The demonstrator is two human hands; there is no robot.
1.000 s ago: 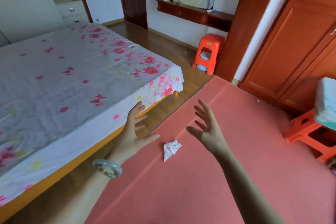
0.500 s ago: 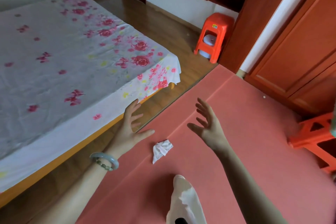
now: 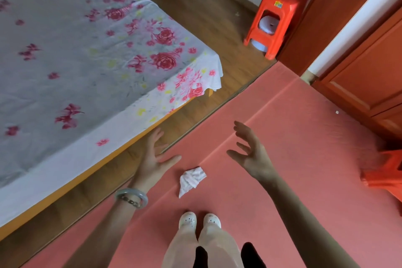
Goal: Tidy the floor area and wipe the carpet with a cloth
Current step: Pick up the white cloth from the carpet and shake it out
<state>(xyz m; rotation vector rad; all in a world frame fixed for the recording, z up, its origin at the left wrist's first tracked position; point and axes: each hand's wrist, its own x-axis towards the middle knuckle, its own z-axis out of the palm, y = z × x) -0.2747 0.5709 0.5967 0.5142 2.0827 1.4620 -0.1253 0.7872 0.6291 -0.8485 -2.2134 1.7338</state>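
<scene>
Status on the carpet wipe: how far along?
Done: nothing visible yet. In hand: nothing. The left hand and right hand are open and empty, either side of the crumpled cloth lying on the carpet. Left: pick up the cloth and wipe. A white speck lies farther out on the carpet.

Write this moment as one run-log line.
left hand: open, empty | right hand: open, empty | crumpled white striped cloth: lying on pink carpet, not yet picked up

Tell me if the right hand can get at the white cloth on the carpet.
Probably yes: the right hand is open and empty, and only bare carpet lies between it and the cloth.
</scene>
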